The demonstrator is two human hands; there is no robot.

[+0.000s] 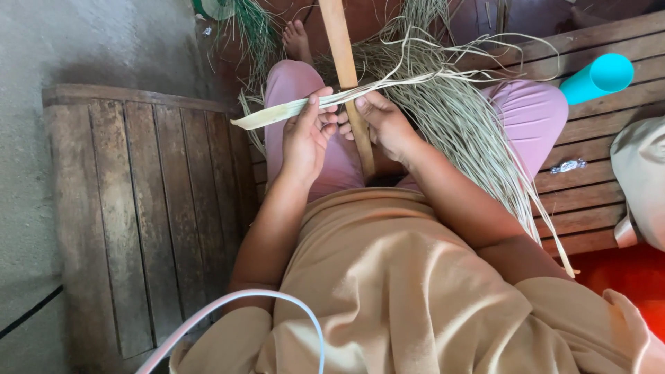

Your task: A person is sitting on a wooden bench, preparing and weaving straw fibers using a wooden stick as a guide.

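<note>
My left hand (306, 136) and my right hand (383, 123) both grip a pale green palm leaf strip (277, 112) that runs across my lap, its broad end pointing left. The strip's right part splits into thin fibres (422, 77). A wooden stick (346, 66) stands upright between my knees, just behind the hands. A thick bundle of dried fibres (471, 131) drapes over my right thigh, which is covered in pink trousers.
I sit on a slatted wooden bench (589, 187). A turquoise cup (599, 77) lies on it at the right, with a small metal clip (569, 165) and a pale bag (644, 180). A wooden slatted panel (145, 208) is at my left. A white cable (228, 305) curves near.
</note>
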